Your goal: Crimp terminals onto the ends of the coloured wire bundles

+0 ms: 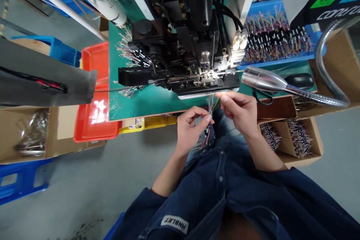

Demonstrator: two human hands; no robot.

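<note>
My left hand point(191, 125) and my right hand point(239, 110) both pinch one small bundle of thin coloured wires point(213, 105) with a black connector hanging at its lower end, just in front of a black crimping machine point(180, 56). The wire tips point up toward the machine's front slot and its white front plate point(208, 94). My right fingertips are pressed together on the wires near their upper ends. The left fingers curl round the bundle lower down. Both hands hover above my lap in dark denim.
The machine stands on a green mat point(146, 101). An orange tray point(95, 97) lies to its left. A blue bin of wired connectors point(275, 41) sits behind right, a gooseneck lamp point(264, 79) and a black mouse point(299, 80) at right. Cardboard boxes point(292, 138) hold more wire bundles.
</note>
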